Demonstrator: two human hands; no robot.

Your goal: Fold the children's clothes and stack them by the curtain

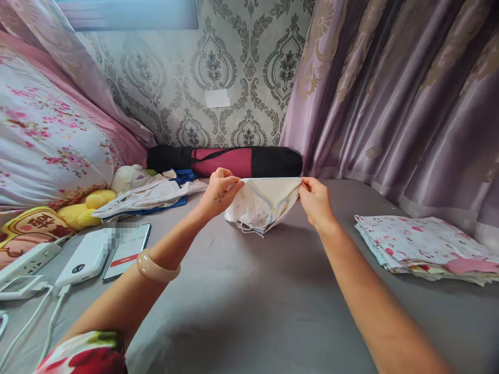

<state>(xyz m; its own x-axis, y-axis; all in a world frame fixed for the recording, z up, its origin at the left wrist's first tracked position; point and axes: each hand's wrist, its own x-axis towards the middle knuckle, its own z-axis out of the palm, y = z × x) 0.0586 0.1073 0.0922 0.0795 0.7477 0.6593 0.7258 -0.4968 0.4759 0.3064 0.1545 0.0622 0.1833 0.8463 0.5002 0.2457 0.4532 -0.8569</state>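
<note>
A small white garment (268,205) with pale blue trim, faint print and thin loose strings is stretched between my two hands above the grey sheet. My left hand (222,192) pinches its upper left corner. Its upper right corner is gripped between the thumb and fingers of my right hand (315,201). The top edge runs taut and nearly level, while the lower part hangs in folds close to the sheet. Whether it touches the sheet I cannot tell.
A folded stack of printed cloth (424,244) lies right. Left are loose white and blue clothes (152,195), a phone (127,254), a white power bank (83,257), a power strip (33,259) with cables and plush toys (83,208). A black-and-pink roll bag (226,162) lies along the wall.
</note>
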